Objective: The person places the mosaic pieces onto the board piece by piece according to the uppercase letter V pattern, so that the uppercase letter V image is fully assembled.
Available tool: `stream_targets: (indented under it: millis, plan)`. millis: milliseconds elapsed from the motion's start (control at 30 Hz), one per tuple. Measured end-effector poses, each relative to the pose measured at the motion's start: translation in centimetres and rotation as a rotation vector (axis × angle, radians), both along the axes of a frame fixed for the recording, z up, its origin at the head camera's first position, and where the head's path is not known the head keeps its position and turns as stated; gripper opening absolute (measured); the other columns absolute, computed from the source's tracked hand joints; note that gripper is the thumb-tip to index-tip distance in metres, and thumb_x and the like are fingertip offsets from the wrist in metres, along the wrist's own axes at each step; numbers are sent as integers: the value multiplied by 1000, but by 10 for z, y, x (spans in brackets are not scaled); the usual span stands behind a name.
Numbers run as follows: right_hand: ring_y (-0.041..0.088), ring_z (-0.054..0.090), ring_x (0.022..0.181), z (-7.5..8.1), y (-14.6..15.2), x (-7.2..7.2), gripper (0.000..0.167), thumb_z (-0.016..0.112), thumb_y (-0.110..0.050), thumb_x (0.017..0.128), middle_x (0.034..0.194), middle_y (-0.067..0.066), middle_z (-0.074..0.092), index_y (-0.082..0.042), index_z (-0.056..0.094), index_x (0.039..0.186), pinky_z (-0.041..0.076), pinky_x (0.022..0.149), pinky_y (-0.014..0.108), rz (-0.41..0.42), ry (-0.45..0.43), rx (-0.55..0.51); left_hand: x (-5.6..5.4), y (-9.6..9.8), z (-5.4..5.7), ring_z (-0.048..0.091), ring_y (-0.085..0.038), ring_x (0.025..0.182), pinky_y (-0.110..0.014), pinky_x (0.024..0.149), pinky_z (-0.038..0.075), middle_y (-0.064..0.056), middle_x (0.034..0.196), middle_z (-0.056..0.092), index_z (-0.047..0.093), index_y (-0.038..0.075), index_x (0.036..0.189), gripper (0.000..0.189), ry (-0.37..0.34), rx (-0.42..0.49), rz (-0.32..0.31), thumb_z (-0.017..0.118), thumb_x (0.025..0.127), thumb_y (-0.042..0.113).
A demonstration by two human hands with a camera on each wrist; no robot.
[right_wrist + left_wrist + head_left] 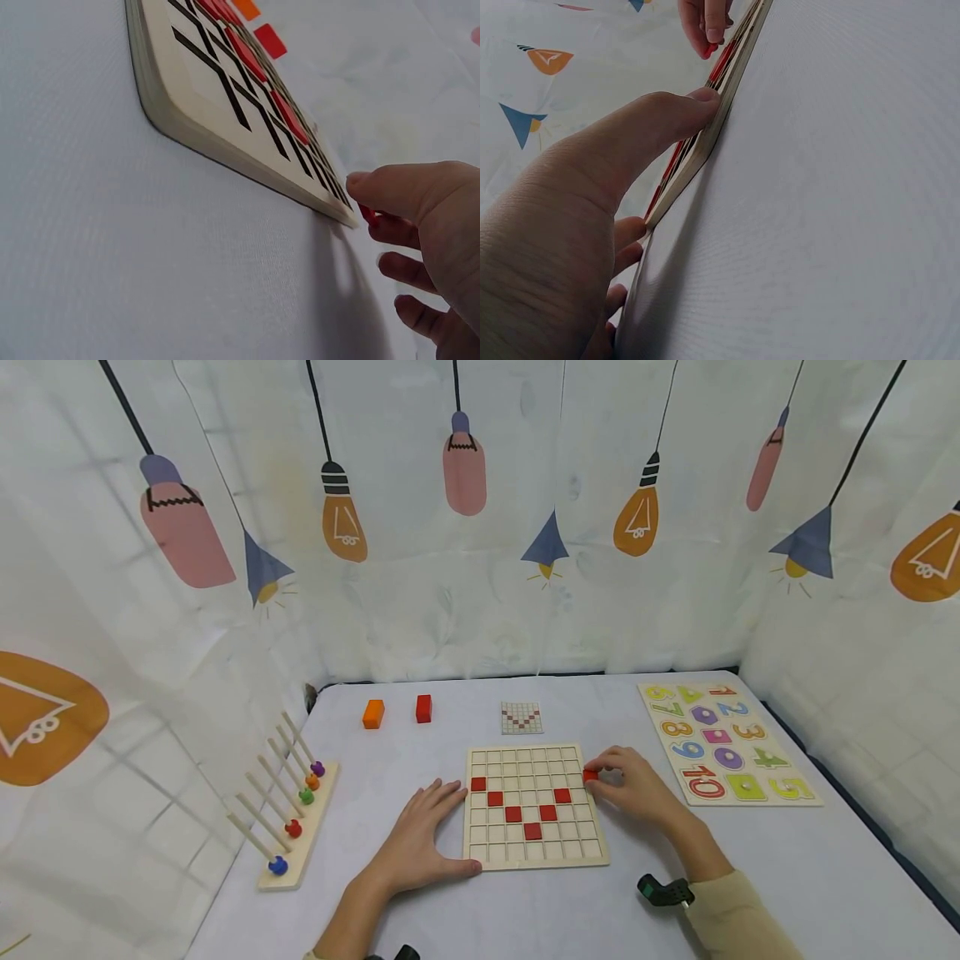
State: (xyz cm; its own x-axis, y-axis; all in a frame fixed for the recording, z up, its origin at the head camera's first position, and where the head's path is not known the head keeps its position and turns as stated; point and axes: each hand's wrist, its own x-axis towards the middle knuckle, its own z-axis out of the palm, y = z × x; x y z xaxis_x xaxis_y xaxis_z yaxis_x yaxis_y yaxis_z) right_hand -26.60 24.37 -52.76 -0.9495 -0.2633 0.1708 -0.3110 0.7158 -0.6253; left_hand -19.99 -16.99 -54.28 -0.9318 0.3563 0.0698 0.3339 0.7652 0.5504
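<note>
A square wooden grid board (542, 864) lies on the table, with several red square tiles (513, 814) set in its cells in a V shape. My left hand (420, 839) rests at the board's left side, fingers extended. Its thumb (694, 112) touches the near left corner, and other fingertips meet the left edge. Between thumb and fingers my right hand (633, 783) pinches a red tile (590, 775) by the board's right edge. In the right wrist view only a sliver of that tile (367, 214) shows. A small card (522, 717) with a matching V pattern lies behind the board.
An orange block (372, 714) and a red block (423, 708) stand at the back left. At the left is a wooden peg stand (300, 860) with coloured beads. A number puzzle board (731, 743) lies at the right. Printed curtains surround the table.
</note>
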Motion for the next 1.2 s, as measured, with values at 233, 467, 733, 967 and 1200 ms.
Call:
stream_targets:
  millis: [233, 467, 733, 967, 1200]
  plan:
    - [22, 62, 123, -2, -11, -5, 21, 87, -27, 99, 121, -7, 72, -26, 83, 120, 55, 110, 53, 27, -21, -11, 0, 1, 0, 21, -25, 174, -59, 143, 15, 9, 179, 41, 47, 29, 170, 120, -2, 6, 8, 88, 71, 83]
    - [26, 62, 126, 0, -18, -6, 21, 85, -26, 100, 124, -2, 73, -23, 83, 121, 56, 112, 59, 45, -25, -6, 1, 2, 1, 21, -25, 174, -59, 143, 16, 10, 179, 41, 48, 29, 170, 120, -10, 11, 12, 88, 71, 82]
    - [25, 61, 129, -2, -19, -7, 21, 85, -26, 100, 126, -3, 71, -24, 83, 121, 55, 116, 57, 34, -57, 5, 1, 4, 2, 20, -25, 175, -58, 143, 15, 10, 179, 40, 47, 30, 171, 121, -11, 12, 7, 88, 70, 84]
    - [26, 60, 129, -2, -19, -7, 20, 85, -24, 100, 125, -3, 70, -24, 83, 120, 53, 118, 59, 41, -73, -10, 2, 5, 2, 20, -25, 175, -59, 143, 15, 9, 180, 40, 47, 30, 171, 122, -11, 10, 11, 88, 70, 83]
    - [27, 59, 134, -2, -17, -5, 20, 84, -27, 101, 127, -3, 69, -25, 83, 120, 52, 121, 61, 30, -83, -9, 1, 6, 2, 20, -25, 175, -59, 143, 15, 9, 180, 40, 46, 30, 171, 121, -11, 8, 7, 87, 70, 84]
